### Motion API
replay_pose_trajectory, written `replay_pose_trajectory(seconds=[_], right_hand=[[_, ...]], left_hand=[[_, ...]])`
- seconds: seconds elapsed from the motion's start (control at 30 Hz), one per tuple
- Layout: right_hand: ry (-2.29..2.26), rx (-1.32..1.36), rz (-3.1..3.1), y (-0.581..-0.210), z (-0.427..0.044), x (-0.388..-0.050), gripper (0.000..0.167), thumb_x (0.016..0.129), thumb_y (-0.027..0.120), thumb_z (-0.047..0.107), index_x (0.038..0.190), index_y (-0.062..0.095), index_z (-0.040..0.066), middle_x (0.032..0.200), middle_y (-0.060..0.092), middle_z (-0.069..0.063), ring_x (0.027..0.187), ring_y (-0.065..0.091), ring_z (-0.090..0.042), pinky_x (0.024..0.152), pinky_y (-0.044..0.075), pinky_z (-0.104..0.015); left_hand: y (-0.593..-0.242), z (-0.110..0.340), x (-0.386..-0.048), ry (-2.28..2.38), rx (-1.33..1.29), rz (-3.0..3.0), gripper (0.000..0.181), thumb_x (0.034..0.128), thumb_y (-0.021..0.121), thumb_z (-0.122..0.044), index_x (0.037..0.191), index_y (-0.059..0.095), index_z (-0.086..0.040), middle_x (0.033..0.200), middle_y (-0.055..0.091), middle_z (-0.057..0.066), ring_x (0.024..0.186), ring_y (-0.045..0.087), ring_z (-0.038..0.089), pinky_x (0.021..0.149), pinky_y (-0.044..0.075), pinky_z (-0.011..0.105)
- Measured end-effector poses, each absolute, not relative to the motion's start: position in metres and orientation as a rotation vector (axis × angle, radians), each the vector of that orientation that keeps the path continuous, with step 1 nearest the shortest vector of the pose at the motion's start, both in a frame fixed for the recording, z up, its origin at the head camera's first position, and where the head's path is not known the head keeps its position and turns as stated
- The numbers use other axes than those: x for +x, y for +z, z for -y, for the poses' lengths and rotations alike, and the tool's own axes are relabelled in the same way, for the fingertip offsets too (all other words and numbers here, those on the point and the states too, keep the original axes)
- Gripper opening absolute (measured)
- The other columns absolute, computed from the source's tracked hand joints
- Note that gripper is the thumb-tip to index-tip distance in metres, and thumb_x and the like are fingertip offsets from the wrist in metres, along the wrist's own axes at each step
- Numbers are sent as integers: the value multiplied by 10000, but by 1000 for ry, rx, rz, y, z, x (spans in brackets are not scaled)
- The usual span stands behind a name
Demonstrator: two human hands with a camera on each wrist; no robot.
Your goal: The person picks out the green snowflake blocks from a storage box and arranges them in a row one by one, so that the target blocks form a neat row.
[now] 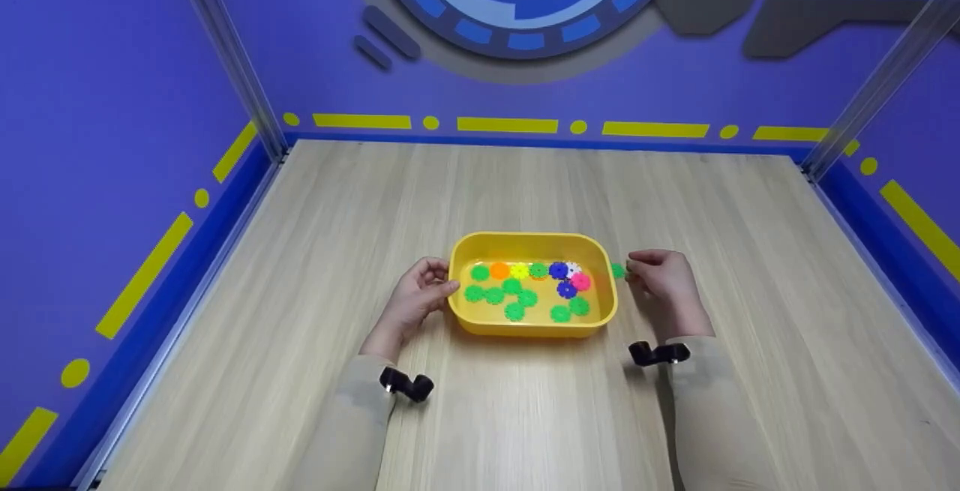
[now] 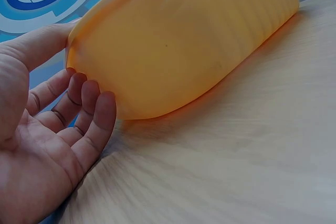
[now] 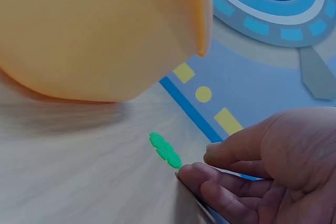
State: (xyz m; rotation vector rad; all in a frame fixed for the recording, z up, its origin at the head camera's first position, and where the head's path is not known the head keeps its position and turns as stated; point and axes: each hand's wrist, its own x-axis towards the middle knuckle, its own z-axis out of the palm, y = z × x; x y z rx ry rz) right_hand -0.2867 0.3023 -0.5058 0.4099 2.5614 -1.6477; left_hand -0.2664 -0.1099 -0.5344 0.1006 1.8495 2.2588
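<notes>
A yellow plastic bin (image 1: 532, 330) stands on the table with several small flower-like gear discs inside. Most discs, like this green disc (image 1: 514, 312), are green; others are orange, yellow, white, pink and blue. My left hand (image 2: 52, 114) grips the bin's left end, thumb up at the rim and fingertips against the outer wall (image 2: 173, 51). Beyond the right end, my right hand (image 1: 664, 277) is low over the table, fingers slightly bent. Just off its fingertips lie green gear discs (image 3: 165, 150), seemingly joined; a gap shows between thumb and finger.
The pale wood table (image 1: 525, 416) runs to blue-purple panels (image 1: 495, 94) at the back and sides, marked with yellow dashes. Metal posts (image 1: 232, 49) stand at the back corners. Each sleeve carries a black wrist camera (image 1: 660, 353).
</notes>
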Motion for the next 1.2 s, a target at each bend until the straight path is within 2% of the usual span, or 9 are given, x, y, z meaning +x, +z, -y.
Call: replay_pose_trajectory(seconds=[0.2, 0.43, 0.77, 0.87, 1.0, 1.1, 1.2], right_hand=[[-1635, 365, -2576, -505, -306, -285, 390, 999, 601, 94, 1328, 601, -116, 962, 746, -102, 747, 666, -68, 702, 551, -172], [-1599, 353, -2580, -501, -309, -283, 413, 1005, 599, 135, 1350, 591, -92, 981, 750, -103, 787, 677, -86, 716, 552, -190], [-1764, 431, -2396, -487, -303, -277, 460, 1016, 597, 152, 1433, 526, -28, 1207, 657, -174, 962, 671, -201, 872, 591, -300], [-1694, 367, -2461, -481, -303, -276, 461, 1025, 600, 178, 1433, 531, -25, 1279, 630, -220, 968, 688, -180, 881, 604, -322], [-1591, 229, -2577, -474, -304, -276, 471, 1028, 608, 208, 1431, 547, -29, 1340, 626, -258, 911, 711, -72, 850, 593, -228], [-1600, 161, -2601, -469, -303, -275, 469, 1026, 617, 205, 1426, 554, -32, 1318, 647, -251, 871, 711, -23, 811, 564, -150], [-1611, 120, -2618, -463, -299, -272, 475, 1021, 632, 221, 1421, 563, -27, 1283, 661, -241, 859, 713, -14, 805, 557, -137]], left_hand=[[-534, 109, -266, 2261, 95, -1848, 364, 903, 722, -21, 1216, 538, -7, 1004, 576, 26, 805, 579, 124, 602, 492, 226], [-533, 109, -266, 2250, 84, -1861, 373, 901, 725, -31, 1220, 534, -7, 1007, 574, 24, 809, 582, 129, 608, 496, 228], [-534, 109, -266, 2255, 94, -1853, 374, 904, 720, -25, 1223, 528, 6, 1006, 569, 28, 800, 579, 126, 605, 496, 229], [-534, 109, -266, 2254, 94, -1856, 369, 901, 722, -29, 1215, 532, 3, 1004, 569, 28, 798, 579, 125, 604, 498, 230], [-534, 110, -265, 2252, 90, -1860, 365, 900, 722, -27, 1212, 534, -1, 1003, 569, 26, 800, 579, 124, 603, 498, 229], [-533, 110, -266, 2254, 94, -1859, 368, 900, 721, -24, 1216, 533, 3, 1003, 570, 26, 799, 576, 122, 602, 496, 227], [-533, 109, -265, 2252, 95, -1865, 377, 902, 722, -24, 1226, 532, 5, 1004, 571, 24, 793, 573, 121, 602, 493, 223]])
